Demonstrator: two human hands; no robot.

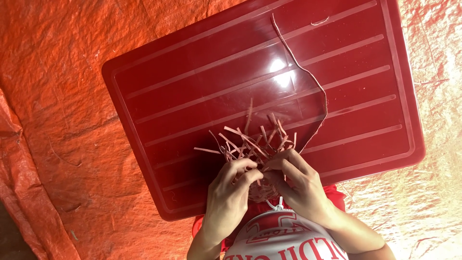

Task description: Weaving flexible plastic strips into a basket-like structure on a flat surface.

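Both hands pinch a small woven piece [257, 166] of thin strips just above the red plastic lid [192, 96] — left hand [230, 192] and right hand [294, 185] with fingers closed tight on it. Best to keep the long loose strip [313, 82] taut — and untangled.

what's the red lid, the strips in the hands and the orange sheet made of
Red lid: likely moulded plastic, glossy, with raised ribs and a bright glare spot.
Strips: probably cane or split fibre, thin, flat, matte, springy.
Orange sheet: looks like woven plastic tarpaulin, crinkled with a fine weave.
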